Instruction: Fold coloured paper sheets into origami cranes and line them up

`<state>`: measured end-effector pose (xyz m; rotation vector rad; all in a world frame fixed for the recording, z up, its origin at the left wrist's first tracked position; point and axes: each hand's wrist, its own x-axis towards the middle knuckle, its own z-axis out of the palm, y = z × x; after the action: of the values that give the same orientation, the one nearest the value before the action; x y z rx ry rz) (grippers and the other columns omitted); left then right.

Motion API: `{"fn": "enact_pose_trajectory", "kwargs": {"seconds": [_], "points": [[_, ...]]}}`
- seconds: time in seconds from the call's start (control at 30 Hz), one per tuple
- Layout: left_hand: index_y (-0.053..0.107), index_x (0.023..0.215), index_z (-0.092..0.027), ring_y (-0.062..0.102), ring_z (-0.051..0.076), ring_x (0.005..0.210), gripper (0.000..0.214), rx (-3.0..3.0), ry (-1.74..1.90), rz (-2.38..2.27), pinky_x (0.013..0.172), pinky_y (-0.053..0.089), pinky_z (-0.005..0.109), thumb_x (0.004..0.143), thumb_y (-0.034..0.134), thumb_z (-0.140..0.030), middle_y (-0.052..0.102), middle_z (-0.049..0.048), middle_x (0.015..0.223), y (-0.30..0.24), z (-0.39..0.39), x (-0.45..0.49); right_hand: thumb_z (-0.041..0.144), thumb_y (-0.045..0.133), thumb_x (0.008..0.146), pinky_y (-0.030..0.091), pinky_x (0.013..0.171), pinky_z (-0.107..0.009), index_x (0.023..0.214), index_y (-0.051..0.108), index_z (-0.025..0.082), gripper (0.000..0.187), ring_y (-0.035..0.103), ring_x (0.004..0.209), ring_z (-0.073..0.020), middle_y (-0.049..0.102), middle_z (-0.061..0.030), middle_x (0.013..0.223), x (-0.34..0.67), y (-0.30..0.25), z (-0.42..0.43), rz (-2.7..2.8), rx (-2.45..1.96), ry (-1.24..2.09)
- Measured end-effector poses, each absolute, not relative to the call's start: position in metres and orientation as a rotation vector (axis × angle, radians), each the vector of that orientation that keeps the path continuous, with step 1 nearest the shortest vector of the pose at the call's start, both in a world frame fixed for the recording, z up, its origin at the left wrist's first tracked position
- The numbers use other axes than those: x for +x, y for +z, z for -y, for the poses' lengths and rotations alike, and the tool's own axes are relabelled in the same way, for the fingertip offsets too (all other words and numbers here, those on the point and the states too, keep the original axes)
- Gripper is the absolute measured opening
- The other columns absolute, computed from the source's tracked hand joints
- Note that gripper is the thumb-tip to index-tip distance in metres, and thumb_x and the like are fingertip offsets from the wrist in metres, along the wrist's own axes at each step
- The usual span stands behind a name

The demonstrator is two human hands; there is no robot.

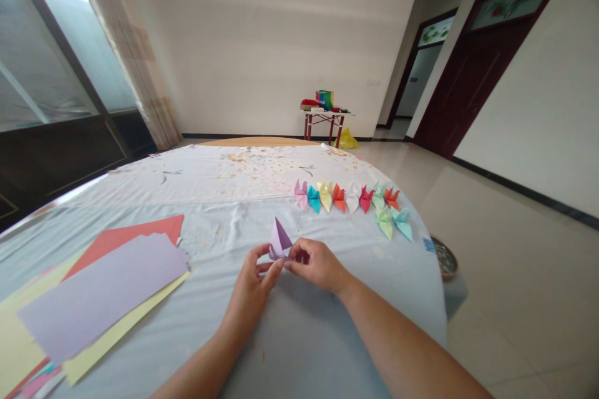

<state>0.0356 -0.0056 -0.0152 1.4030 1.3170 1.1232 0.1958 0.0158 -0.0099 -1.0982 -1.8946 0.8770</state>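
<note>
A small folded lilac paper piece (280, 239) stands point-up between both my hands over the pale blue tablecloth (304, 336). My left hand (253, 290) pinches its lower left edge with thumb and fingers closed. My right hand (316, 264) grips its right side, fingers curled. Behind them a row of several finished paper cranes (346, 197) in many colours lies on the cloth, with two more, green and light blue (394, 222), just in front of the row.
A stack of coloured paper sheets (100, 290), lilac on top of yellow and red, lies at the left. A round dish (443, 257) sits past the table's right edge. A small red-legged table (325, 118) with items stands by the far wall.
</note>
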Motion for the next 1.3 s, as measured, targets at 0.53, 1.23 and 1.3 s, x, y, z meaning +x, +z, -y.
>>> {"fn": "enact_pose_trajectory", "kwargs": {"seconds": [0.53,1.23,1.3], "points": [[0.037,0.114,-0.019,0.062,0.017,0.078,0.049,1.301,1.104,-1.147,0.067,0.046,0.028,0.076,0.055,-0.044,0.064,0.0033,0.089,-0.0151,0.009,0.0319,0.044,0.055,0.078,0.039,0.056,-0.021,0.088,0.063,0.014,0.033,0.046,0.057,-0.0085,0.056,0.0002,0.066,0.1991,-0.0048,-0.0121,1.842,-1.041,1.169],[0.04,0.116,-0.017,0.061,0.019,0.077,0.052,1.318,1.134,-1.115,0.068,0.046,0.03,0.074,0.057,-0.043,0.065,0.005,0.086,-0.0113,0.0102,0.0321,0.043,0.059,0.076,0.042,0.066,-0.024,0.088,0.064,0.014,0.032,0.054,0.069,-0.0126,0.062,-0.0023,0.077,0.2003,-0.0073,-0.0128,1.824,-1.024,1.244],[0.04,0.115,-0.016,0.061,0.019,0.077,0.052,1.315,1.135,-1.113,0.069,0.046,0.03,0.074,0.057,-0.042,0.065,0.0049,0.085,-0.0102,0.0107,0.0323,0.044,0.059,0.075,0.042,0.065,-0.024,0.088,0.064,0.014,0.033,0.054,0.068,-0.0125,0.062,-0.0021,0.077,0.2007,-0.0079,-0.0132,1.81,-1.02,1.264]]}}
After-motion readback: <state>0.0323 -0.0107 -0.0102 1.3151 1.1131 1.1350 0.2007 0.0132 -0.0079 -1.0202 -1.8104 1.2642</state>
